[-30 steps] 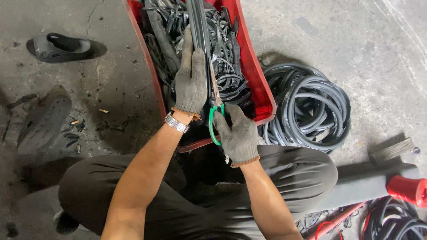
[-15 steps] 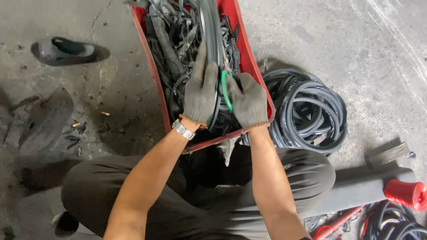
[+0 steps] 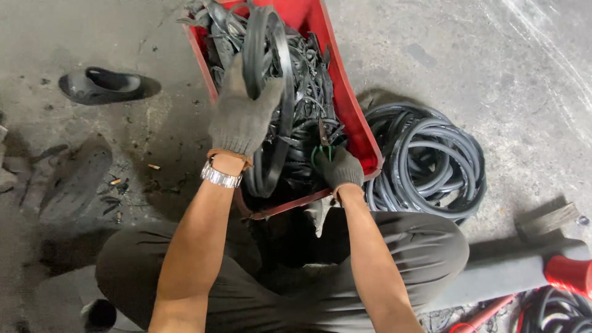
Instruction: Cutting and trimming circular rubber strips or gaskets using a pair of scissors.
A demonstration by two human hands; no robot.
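Observation:
A red plastic crate (image 3: 357, 117) in front of my knees is full of black rubber strips and rings. My left hand (image 3: 242, 114), in a grey knit glove with a metal watch at the wrist, grips a large black rubber ring (image 3: 274, 98) and lifts it upright out of the pile. My right hand (image 3: 339, 168), also gloved, rests low at the crate's near right corner and is closed on green-handled scissors (image 3: 322, 147), whose blades point up into the rubber.
Coiled black hoses (image 3: 425, 160) lie on the concrete right of the crate. A black sandal (image 3: 102, 85) sits at the far left. A red-capped grey cylinder (image 3: 567, 274) lies at the lower right, with more hose below it.
My left hand has lifted the black ring up out of the crate. My right hand with the scissors has dropped from mid-crate to its near right corner.

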